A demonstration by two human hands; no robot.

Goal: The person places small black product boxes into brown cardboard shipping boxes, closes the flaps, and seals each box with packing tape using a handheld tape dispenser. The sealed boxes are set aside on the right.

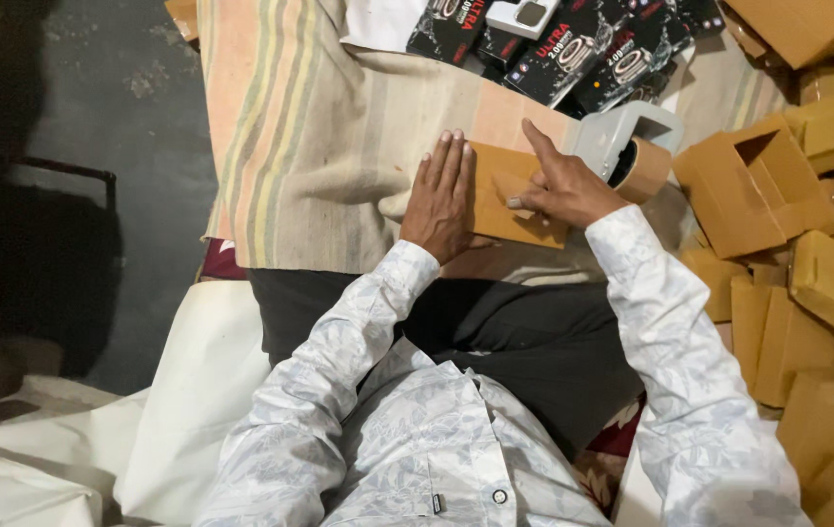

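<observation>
A small brown cardboard box lies on a striped cloth in front of me. My left hand rests flat on the box's left side, fingers straight and together. My right hand presses down on the box's right part, index finger stretched out and thumb on the cardboard. Just behind my right hand lies a white tape dispenser with a roll of brown tape.
Several black product boxes lie at the top of the cloth. A heap of brown cardboard boxes fills the right side, one of them open. White sheeting lies at lower left, dark floor at the left.
</observation>
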